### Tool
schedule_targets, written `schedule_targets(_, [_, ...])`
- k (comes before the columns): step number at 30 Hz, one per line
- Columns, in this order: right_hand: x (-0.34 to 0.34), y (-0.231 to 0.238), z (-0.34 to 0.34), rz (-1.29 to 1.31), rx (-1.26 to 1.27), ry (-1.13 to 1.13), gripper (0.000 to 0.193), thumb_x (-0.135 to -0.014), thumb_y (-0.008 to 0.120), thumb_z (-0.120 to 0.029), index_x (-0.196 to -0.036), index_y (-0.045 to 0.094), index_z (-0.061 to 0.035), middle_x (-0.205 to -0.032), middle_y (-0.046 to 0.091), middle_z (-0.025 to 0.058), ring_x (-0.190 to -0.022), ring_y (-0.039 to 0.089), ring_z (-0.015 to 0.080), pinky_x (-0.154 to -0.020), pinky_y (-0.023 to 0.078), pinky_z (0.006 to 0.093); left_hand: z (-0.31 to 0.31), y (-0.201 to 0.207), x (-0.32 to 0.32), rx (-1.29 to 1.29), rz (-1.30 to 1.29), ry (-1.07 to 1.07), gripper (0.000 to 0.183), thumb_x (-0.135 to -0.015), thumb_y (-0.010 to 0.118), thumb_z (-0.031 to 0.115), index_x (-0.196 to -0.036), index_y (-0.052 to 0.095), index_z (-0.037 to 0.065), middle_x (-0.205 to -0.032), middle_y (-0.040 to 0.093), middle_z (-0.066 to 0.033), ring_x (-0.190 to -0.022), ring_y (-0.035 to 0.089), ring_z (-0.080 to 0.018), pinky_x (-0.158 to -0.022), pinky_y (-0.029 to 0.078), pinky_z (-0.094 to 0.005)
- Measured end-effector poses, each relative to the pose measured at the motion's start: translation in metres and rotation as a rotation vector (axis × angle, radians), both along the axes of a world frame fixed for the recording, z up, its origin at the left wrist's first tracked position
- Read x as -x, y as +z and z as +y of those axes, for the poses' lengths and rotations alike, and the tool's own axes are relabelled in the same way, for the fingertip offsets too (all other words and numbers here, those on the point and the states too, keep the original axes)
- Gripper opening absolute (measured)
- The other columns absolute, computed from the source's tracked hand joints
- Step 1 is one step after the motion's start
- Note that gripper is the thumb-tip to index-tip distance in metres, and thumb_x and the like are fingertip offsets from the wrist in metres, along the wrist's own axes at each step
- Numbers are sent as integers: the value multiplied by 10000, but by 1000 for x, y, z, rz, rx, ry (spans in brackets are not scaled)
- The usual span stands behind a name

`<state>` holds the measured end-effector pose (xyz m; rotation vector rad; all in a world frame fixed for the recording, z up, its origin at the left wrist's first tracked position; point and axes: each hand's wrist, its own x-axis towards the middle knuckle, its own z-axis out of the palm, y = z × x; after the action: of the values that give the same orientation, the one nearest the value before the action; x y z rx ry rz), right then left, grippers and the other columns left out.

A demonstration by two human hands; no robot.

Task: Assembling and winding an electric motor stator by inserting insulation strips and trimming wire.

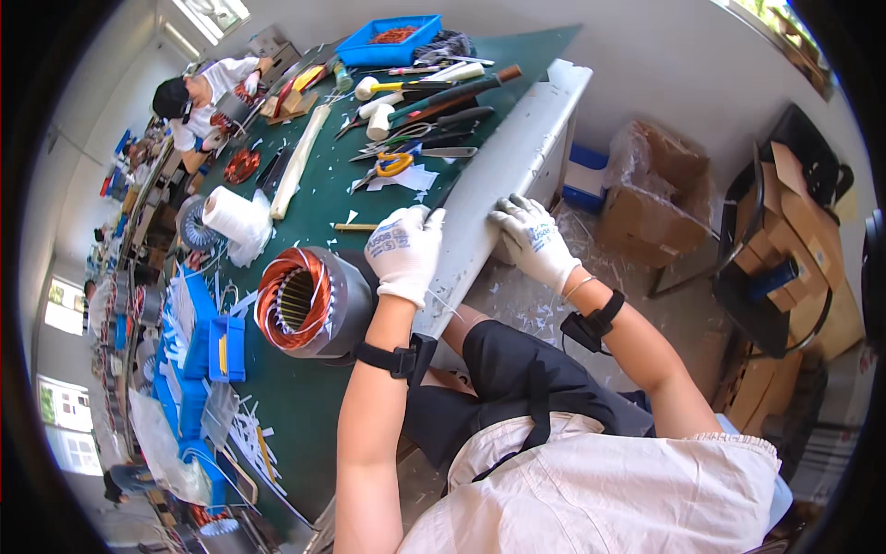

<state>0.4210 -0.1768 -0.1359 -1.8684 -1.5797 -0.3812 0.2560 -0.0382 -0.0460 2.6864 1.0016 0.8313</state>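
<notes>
Stator [309,300], a round grey metal shell with shiny copper windings, is lying on the green table mat [314,397], just beside the left hand [406,249]. Both hands are wearing white knitted gloves; the right hand [533,238] is resting spread on the table's pale edge [503,185], and the left is lying loosely curled, holding nothing.

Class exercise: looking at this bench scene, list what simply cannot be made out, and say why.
- Head view: left hand palm and fingertips, turned down onto the table edge.
- Right hand fingertips, curled over that edge.
- Far side of the copper-wound stator, hidden by its own housing.
- Blue tray contents, too small.
</notes>
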Motion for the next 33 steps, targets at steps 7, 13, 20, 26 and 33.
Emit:
schedule_targets(7, [-6,3,38,107,31,93,189,-833,620,-143,-979,712,-65,-1095,670,127,-1072,610,339,-1006,453,446,3,3,1,19,-41,58,317,-859,719,374,-819,745,60,-771,684,-130,-706,657,-331,-637,487,-414])
schedule_targets(13, [-8,7,70,82,188,58,279,-869,633,-284,-1118,724,-196,-1108,638,121,-1061,587,321,-893,474,458,12,4,5,49,-56,90,374,-857,727,405,-812,730,33,-709,654,-125,-657,639,-296,-633,468,-396])
schedule_targets(20, [-8,29,69,-9,288,140,357,-862,645,-461,-1158,715,-273,-1114,611,113,-1061,565,320,-884,437,473,11,6,3,53,-39,114,369,-853,742,399,-849,743,30,-708,662,-117,-647,646,-282,-630,475,-377])
schedule_targets(26, [1,-9,24,-107,48,480,480,-793,715,-412,-1172,625,-133,-1270,599,72,-1234,521,272,-1042,378,532,4,-1,-1,202,-47,52,275,-840,746,340,-822,759,66,-758,689,-129,-683,664,-325,-630,502,-399])
schedule_targets(33, [25,8,-9,-158,-223,540,226,-737,691,-167,-955,656,-116,-1102,667,41,-1056,627,254,-876,506,401,-18,-7,-5,583,-57,-86,434,-805,811,318,-1052,724,-27,-800,698,-86,-712,624,-117,-639,474,-263])
